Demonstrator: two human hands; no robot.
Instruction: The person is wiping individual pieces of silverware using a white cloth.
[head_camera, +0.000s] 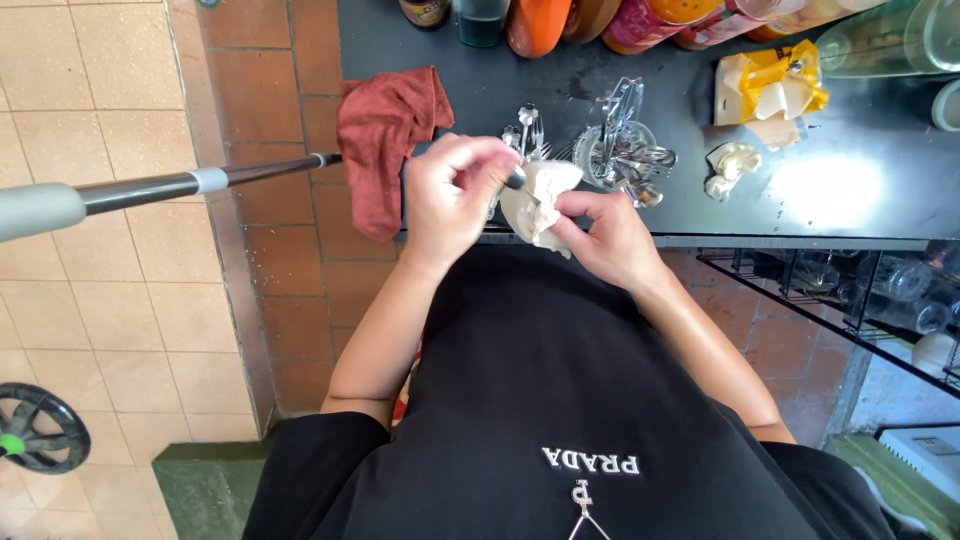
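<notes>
Countertop (880, 190), dark and broad, runs across the upper frame above a brick-red tiled wall. Red cloth (385, 140) hangs over its left edge. Bottles and jars (640, 20), mostly orange and red, line the far edge; labels are too blurred to describe. Yellow-and-white packet (772, 85) lies at right, a crumpled paper (730, 168) beside it. Glass holder (620, 150) stands filled with cutlery, loose forks (530, 130) just left of it. Left hand (455, 190) is closed around what seems a spoon (514, 178), pressed into the white cloth (540, 205) which the right hand (605, 238) pinches before the chest.
</notes>
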